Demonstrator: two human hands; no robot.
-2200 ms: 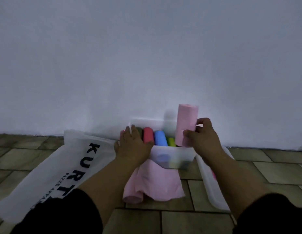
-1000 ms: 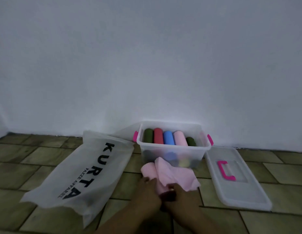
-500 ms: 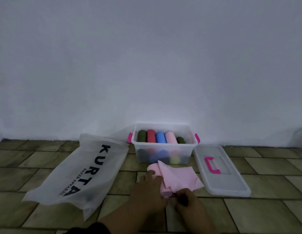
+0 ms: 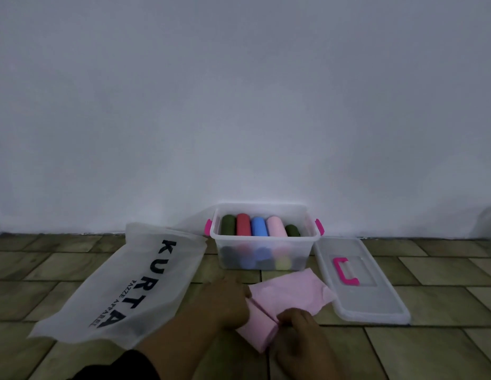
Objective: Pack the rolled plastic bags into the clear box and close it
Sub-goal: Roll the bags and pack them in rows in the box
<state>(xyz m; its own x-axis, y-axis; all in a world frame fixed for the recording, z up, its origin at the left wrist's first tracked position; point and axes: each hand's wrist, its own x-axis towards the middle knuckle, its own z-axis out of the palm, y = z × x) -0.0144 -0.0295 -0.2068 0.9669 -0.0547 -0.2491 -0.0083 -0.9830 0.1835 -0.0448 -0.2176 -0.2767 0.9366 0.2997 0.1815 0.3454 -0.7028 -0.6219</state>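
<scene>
Rolling step: our left hand [image 4: 227,304] and right hand [image 4: 303,334] both grip the half-rolled pink bag [image 4: 292,293] on the floor [image 4: 436,272] near the open clear box [image 4: 266,238]. Next, we judge: finish rolling, pack it, fit the lid [image 4: 376,300].

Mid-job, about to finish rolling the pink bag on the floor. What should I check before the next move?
1. Pink bag fully rolled: not ok, its far part lies flat.
2. Both hands on it: ok, left hand and right hand sit at the rolled end.
3. Left fingers gripping: cannot tell, too dark.
4. Clear box open: ok.
5. Room in its top row: cannot tell, five rolls span it.
6. Lid free: ok, flat on the floor right of the box.
</scene>
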